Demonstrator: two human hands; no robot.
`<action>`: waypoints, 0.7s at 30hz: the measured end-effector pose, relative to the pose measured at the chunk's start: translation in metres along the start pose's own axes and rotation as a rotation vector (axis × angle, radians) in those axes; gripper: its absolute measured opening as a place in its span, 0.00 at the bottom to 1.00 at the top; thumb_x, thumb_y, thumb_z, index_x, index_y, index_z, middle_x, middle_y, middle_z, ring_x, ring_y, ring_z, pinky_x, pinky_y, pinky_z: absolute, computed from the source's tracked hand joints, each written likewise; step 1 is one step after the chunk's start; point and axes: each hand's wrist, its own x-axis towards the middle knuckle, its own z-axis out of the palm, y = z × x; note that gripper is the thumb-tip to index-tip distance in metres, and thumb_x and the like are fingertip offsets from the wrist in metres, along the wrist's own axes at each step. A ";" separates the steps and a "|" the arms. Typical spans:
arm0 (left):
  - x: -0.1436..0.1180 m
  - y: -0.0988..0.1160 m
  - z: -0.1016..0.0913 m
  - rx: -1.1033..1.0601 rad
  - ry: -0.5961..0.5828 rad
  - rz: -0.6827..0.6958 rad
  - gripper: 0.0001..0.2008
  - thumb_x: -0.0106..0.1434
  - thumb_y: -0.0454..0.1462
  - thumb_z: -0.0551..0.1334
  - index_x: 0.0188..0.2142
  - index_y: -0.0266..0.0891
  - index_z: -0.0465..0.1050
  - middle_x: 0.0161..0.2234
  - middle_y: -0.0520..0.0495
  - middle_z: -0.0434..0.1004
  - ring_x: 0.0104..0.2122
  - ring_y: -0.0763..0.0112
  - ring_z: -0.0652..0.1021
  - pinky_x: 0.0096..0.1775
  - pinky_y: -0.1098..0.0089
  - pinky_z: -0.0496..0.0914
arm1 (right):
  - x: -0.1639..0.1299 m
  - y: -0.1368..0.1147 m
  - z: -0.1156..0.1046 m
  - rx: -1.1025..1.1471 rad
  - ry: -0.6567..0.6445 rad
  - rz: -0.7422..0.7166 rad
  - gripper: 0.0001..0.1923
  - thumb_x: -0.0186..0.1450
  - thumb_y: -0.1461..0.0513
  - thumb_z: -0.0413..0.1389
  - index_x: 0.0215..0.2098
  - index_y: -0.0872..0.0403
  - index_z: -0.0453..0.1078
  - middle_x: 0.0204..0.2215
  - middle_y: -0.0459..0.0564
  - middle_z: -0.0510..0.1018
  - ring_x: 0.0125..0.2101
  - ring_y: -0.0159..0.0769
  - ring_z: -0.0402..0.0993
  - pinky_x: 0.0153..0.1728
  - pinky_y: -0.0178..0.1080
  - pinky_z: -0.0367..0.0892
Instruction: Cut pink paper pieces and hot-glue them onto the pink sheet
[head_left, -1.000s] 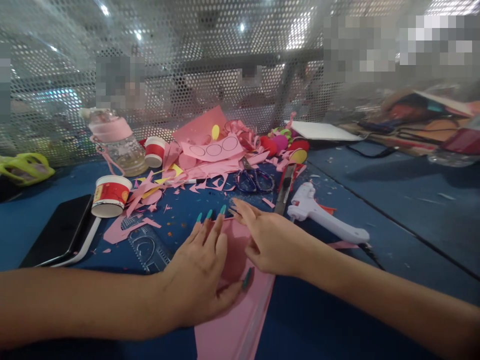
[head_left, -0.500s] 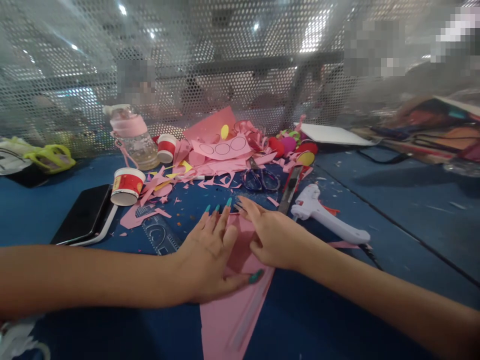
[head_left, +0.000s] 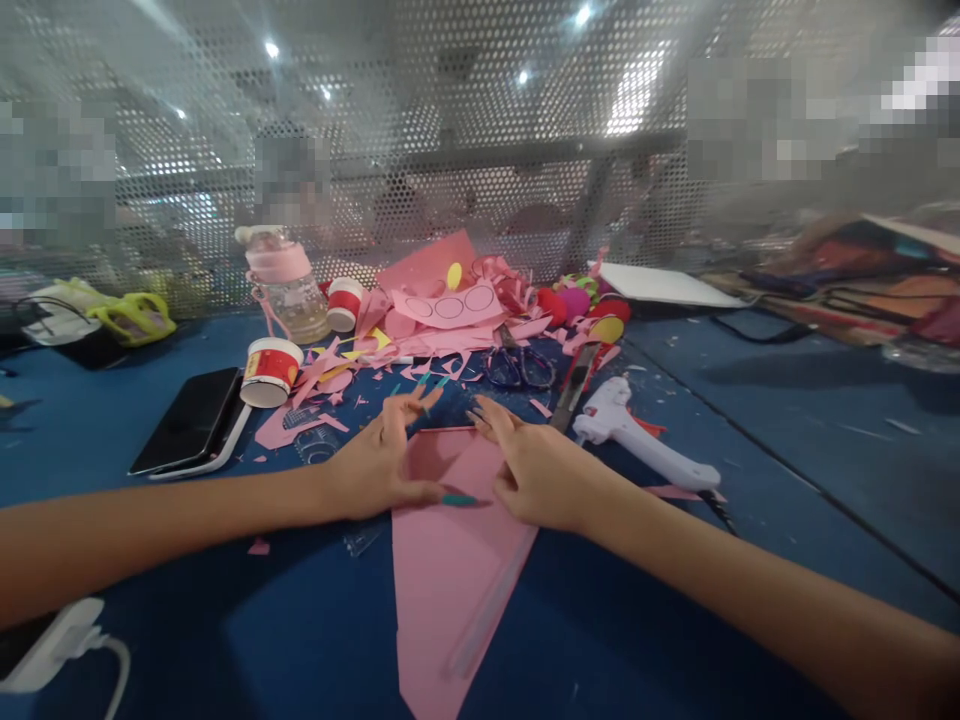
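Observation:
A folded pink sheet of paper (head_left: 442,580) lies on the blue table, wide at the far end and tapering to a point toward me. Along its right edge runs a long translucent strip (head_left: 491,605). My left hand (head_left: 386,455), with green nails, is at the sheet's upper left edge, its thumb apart from the fingers and above the paper. On the upper right edge rests my right hand (head_left: 544,465), fingers stretched toward the far edge and thumb bent. A clear stencil ruler (head_left: 319,445) is partly hidden behind my left hand.
Beyond the hands are scissors (head_left: 517,368), a box cutter (head_left: 574,388) and a heap of pink scraps (head_left: 442,335). A white glue gun (head_left: 645,440) lies right. Left are a phone (head_left: 191,420), a paper cup (head_left: 271,372) and a bottle (head_left: 285,290). A perforated metal screen (head_left: 450,130) stands behind.
My left hand has lifted from flat on the paper and drawn back to its left edge, uncovering more of the sheet. The right hand stays in nearly the same place. The view has shifted slightly.

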 end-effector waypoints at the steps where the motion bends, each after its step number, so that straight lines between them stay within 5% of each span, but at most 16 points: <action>1: 0.003 -0.006 -0.002 -0.036 -0.007 0.024 0.47 0.48 0.57 0.60 0.57 0.34 0.41 0.58 0.28 0.50 0.60 0.52 0.54 0.56 0.51 0.55 | 0.000 0.000 0.000 -0.004 -0.001 0.006 0.41 0.47 0.70 0.47 0.60 0.71 0.45 0.42 0.65 0.76 0.41 0.44 0.74 0.36 0.39 0.69; 4: 0.017 -0.018 -0.011 -0.085 -0.117 0.178 0.46 0.48 0.53 0.63 0.58 0.39 0.42 0.59 0.33 0.51 0.61 0.53 0.51 0.58 0.50 0.49 | -0.001 -0.001 -0.003 -0.024 -0.021 0.038 0.37 0.49 0.68 0.47 0.58 0.70 0.49 0.37 0.63 0.78 0.32 0.42 0.76 0.29 0.37 0.68; 6: 0.029 -0.022 -0.015 -0.151 -0.168 0.210 0.36 0.54 0.51 0.60 0.56 0.41 0.47 0.57 0.36 0.56 0.60 0.55 0.53 0.57 0.50 0.49 | -0.001 -0.002 -0.004 -0.032 -0.028 0.044 0.35 0.49 0.68 0.47 0.56 0.70 0.51 0.35 0.62 0.78 0.30 0.41 0.76 0.28 0.36 0.67; 8: 0.042 -0.025 -0.018 -0.251 -0.085 0.140 0.25 0.62 0.47 0.52 0.54 0.39 0.48 0.53 0.36 0.62 0.56 0.60 0.60 0.56 0.51 0.54 | -0.001 -0.003 -0.005 -0.027 -0.028 0.035 0.35 0.49 0.69 0.47 0.56 0.70 0.51 0.36 0.63 0.78 0.32 0.41 0.76 0.30 0.36 0.67; 11: 0.061 -0.030 -0.016 -0.246 0.003 0.104 0.29 0.58 0.48 0.55 0.53 0.36 0.48 0.51 0.34 0.60 0.54 0.56 0.62 0.54 0.53 0.57 | 0.000 -0.003 -0.005 -0.004 -0.031 0.020 0.37 0.48 0.70 0.47 0.57 0.72 0.49 0.37 0.64 0.77 0.37 0.43 0.75 0.35 0.37 0.67; 15: 0.077 -0.032 -0.009 -0.136 -0.150 0.164 0.34 0.55 0.51 0.57 0.54 0.36 0.46 0.53 0.34 0.54 0.55 0.54 0.59 0.55 0.54 0.55 | 0.000 -0.002 -0.004 0.026 -0.040 0.034 0.37 0.48 0.70 0.46 0.57 0.71 0.49 0.37 0.64 0.77 0.35 0.43 0.76 0.32 0.38 0.68; 21: 0.092 -0.035 -0.003 -0.132 -0.203 0.327 0.35 0.53 0.50 0.58 0.52 0.33 0.46 0.56 0.32 0.47 0.58 0.56 0.53 0.58 0.57 0.51 | 0.000 -0.002 -0.006 0.036 -0.036 0.023 0.34 0.48 0.70 0.47 0.54 0.71 0.51 0.24 0.56 0.77 0.33 0.43 0.75 0.32 0.37 0.66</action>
